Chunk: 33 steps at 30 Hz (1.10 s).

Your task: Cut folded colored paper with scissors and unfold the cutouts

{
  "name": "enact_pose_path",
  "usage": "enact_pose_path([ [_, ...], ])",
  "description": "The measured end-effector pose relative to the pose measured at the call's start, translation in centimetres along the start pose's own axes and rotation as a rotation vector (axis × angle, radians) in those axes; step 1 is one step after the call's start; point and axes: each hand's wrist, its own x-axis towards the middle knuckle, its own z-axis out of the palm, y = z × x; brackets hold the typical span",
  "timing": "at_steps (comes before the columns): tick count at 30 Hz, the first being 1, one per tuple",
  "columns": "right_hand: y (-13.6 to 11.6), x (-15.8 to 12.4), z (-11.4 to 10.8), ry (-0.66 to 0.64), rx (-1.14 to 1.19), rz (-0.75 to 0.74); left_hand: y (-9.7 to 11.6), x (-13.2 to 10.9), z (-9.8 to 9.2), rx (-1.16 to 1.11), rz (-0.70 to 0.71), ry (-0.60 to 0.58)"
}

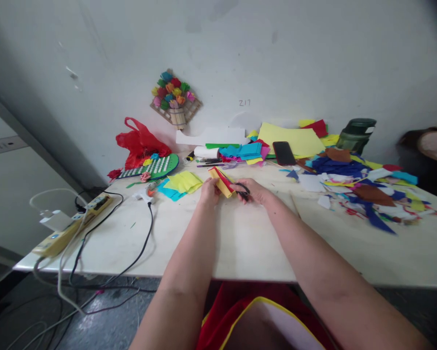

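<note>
My left hand is closed on a folded strip of yellow and red paper above the middle of the table. In my right hand is a pair of scissors with black handles. The scissors lie against the right side of the paper; how far their blades are apart I cannot make out. Just left of my left hand, yellow paper sheets overlap blue ones on the table.
A glue gun with a black cord lies left, near a power strip. Behind are a red plastic bag, a phone and a green bottle. Paper scraps heap at right. A paper-flower decoration hangs on the wall.
</note>
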Motion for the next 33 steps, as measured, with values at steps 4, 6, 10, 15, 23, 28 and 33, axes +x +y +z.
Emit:
enact_pose_path([
  [4, 0.1, -0.1, -0.2, -0.014, 0.019, -0.008, 0.0, -0.1, 0.1, 0.012, -0.002, -0.006],
  [6, 0.1, -0.1, -0.3, -0.017, 0.026, -0.012, -0.1, -0.1, 0.1, 0.032, -0.007, -0.018],
  [10, 0.3, 0.1, -0.4, -0.008, 0.014, -0.018, -0.1, -0.2, 0.0, 0.047, -0.012, -0.062],
  [15, 1.1, 0.7, -0.7, -0.014, 0.026, -0.019, 0.0, -0.5, 0.1, 0.052, -0.012, -0.123],
  [23, 1.1, 0.8, -0.7, 0.008, 0.004, -0.032, -0.1, -0.7, 0.3, 0.063, 0.001, -0.16],
  [28, 0.8, 0.7, -0.5, 0.026, -0.006, -0.03, -0.2, -0.4, 0.1, 0.082, 0.0, -0.182],
  [33, 0.7, 0.7, -0.3, 0.056, 0.002, -0.011, -0.4, -0.2, 0.0, 0.096, 0.002, -0.185],
])
